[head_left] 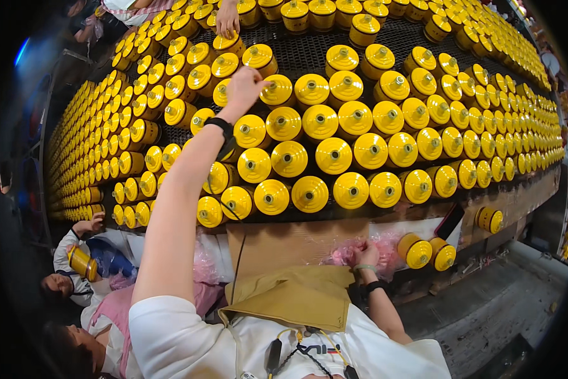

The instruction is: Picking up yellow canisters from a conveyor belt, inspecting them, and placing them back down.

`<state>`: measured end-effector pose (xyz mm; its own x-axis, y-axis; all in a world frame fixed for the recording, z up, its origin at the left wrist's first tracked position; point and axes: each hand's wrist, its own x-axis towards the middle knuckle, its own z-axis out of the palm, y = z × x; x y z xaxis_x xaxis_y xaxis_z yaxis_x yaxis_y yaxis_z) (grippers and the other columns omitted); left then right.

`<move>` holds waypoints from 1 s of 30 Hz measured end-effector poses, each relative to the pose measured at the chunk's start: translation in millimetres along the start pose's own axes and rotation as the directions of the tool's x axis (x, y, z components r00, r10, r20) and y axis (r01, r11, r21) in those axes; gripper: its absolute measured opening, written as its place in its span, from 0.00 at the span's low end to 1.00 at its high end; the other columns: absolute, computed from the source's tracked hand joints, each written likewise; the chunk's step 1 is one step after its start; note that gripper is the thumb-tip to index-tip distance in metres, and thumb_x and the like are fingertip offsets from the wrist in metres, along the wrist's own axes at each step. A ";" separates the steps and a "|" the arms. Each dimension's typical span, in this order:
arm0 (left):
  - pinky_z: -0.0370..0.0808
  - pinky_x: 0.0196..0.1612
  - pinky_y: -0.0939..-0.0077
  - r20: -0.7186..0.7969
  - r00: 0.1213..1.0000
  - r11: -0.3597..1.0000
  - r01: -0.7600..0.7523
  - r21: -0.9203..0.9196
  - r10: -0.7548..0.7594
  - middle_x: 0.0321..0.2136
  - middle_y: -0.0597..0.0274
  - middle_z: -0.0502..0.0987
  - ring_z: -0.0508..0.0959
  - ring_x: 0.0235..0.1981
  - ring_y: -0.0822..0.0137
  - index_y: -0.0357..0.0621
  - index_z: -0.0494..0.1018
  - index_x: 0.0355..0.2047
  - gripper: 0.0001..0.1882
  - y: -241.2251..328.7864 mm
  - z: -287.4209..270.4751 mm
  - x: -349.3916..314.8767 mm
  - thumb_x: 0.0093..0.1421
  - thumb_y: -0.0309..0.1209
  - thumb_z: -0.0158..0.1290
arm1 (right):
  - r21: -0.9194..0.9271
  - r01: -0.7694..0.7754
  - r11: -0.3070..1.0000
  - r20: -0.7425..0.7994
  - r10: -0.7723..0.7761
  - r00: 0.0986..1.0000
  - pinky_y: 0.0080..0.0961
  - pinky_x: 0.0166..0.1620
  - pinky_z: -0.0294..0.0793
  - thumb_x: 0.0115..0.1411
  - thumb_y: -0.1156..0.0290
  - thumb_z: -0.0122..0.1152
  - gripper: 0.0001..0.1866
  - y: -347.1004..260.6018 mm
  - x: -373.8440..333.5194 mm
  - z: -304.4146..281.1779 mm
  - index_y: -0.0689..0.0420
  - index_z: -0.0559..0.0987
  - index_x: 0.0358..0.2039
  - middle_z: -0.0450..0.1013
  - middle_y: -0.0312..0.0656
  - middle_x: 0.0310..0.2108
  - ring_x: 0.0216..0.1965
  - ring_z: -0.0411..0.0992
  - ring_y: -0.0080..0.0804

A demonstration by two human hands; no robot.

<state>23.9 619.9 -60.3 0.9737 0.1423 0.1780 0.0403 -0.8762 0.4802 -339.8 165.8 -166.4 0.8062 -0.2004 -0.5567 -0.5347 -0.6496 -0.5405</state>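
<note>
Yellow round metal canisters [333, 156], each with a small neck at the centre of its ribbed top, stand in packed rows. My left arm stretches far across them. My left hand [245, 87] is curled above the canisters, its fingers bent in, beside a yellow canister [277, 90]; whether anything is pinched in it is hidden. Down at the near edge, my right hand [366, 254] is closed on thin pink plastic film [344, 254] lying on a brown cardboard sheet [284, 243]. Two yellow canisters lie tilted just right of that hand, the closer one [414, 251] against the film.
A dark phone-like slab [450, 221] leans near another loose canister [489, 220] at the right. The canisters stand on a black mesh surface [303, 54]. Another person's hand [227, 20] touches canisters at the far side. Co-workers at lower left have a yellow canister [82, 263].
</note>
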 end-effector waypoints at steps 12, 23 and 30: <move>0.74 0.40 0.58 0.008 0.984 0.959 0.170 0.226 -0.176 0.37 0.47 0.77 0.78 0.38 0.46 0.35 0.77 0.28 0.10 -105.4 -21.8 -9.1 0.53 0.32 0.59 | -0.121 0.129 0.984 -0.033 -0.134 0.990 0.36 0.33 0.72 0.44 0.74 0.70 0.10 -6.0 0.4 -0.2 0.57 0.75 0.25 0.74 0.45 0.23 0.28 0.74 0.44; 0.73 0.41 0.63 -0.433 0.895 0.993 -0.112 0.024 0.111 0.35 0.48 0.78 0.78 0.37 0.50 0.32 0.76 0.35 0.10 -2.3 -170.1 -82.2 0.62 0.28 0.51 | -0.104 0.608 0.787 -0.054 -0.615 0.787 0.38 0.37 0.72 0.53 0.72 0.63 0.06 -153.4 -36.7 -82.6 0.56 0.77 0.32 0.73 0.44 0.31 0.34 0.72 0.47; 0.65 0.26 0.83 -0.154 0.944 0.757 0.130 -0.641 -0.293 0.23 0.70 0.75 0.67 0.24 0.81 0.35 0.78 0.35 0.15 111.6 -224.0 -197.3 0.66 0.37 0.51 | 0.309 0.848 0.431 -0.219 -0.835 0.504 0.30 0.47 0.72 0.43 0.67 0.78 0.39 -301.3 -86.5 -84.6 0.58 0.66 0.53 0.66 0.44 0.48 0.49 0.69 0.40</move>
<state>-213.9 597.1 150.6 0.8724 0.4620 0.1596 0.0138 -0.3496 0.9368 -227.0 316.8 97.9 0.9087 0.2812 0.3086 0.3746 -0.2228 -0.9000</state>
